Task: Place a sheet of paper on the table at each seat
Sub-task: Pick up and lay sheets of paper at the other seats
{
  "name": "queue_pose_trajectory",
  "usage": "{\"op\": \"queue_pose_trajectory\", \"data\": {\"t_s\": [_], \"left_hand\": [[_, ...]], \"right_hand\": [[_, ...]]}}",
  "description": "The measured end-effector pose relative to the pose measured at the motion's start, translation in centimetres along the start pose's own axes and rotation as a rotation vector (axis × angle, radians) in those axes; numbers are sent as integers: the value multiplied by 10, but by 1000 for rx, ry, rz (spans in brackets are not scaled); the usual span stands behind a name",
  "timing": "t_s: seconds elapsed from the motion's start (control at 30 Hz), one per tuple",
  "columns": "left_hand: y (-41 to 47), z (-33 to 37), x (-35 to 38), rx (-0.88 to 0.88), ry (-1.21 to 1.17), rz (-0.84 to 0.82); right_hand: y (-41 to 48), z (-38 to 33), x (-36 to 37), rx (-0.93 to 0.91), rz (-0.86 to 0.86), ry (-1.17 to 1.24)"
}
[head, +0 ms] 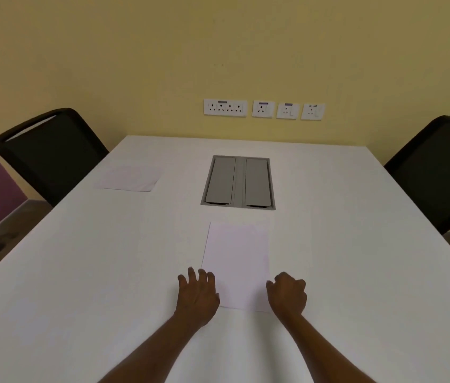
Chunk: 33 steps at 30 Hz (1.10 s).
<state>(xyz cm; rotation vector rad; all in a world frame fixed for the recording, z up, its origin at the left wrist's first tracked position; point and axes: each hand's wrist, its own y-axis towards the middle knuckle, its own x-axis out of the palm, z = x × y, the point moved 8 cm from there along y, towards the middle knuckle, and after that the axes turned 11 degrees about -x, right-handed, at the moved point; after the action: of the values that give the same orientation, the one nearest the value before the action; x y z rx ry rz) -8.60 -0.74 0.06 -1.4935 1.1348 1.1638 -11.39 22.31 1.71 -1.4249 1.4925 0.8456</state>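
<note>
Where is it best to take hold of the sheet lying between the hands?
Probably its near edge, from the person's side. The sheet lies flat on the table, so slide that edge toward the table's rim, then pinch it.

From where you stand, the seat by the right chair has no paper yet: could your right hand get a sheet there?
Probably yes. The right hand rests at the near sheet, and the table toward the right chair is bare, though it looks like a long reach.

Two sheets [237, 261] [129, 178], two chairs [49, 150] [439, 172]
</note>
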Motion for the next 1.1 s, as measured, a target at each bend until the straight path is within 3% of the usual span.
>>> {"op": "queue_pose_trajectory", "data": {"t_s": [0.67,1.1], "left_hand": [[36,11,60,-71,-9,-49],[38,12,62,-38,28,-23]], "right_hand": [[39,27,61,295,-106,166],[38,22,60,318,-5,206]]}}
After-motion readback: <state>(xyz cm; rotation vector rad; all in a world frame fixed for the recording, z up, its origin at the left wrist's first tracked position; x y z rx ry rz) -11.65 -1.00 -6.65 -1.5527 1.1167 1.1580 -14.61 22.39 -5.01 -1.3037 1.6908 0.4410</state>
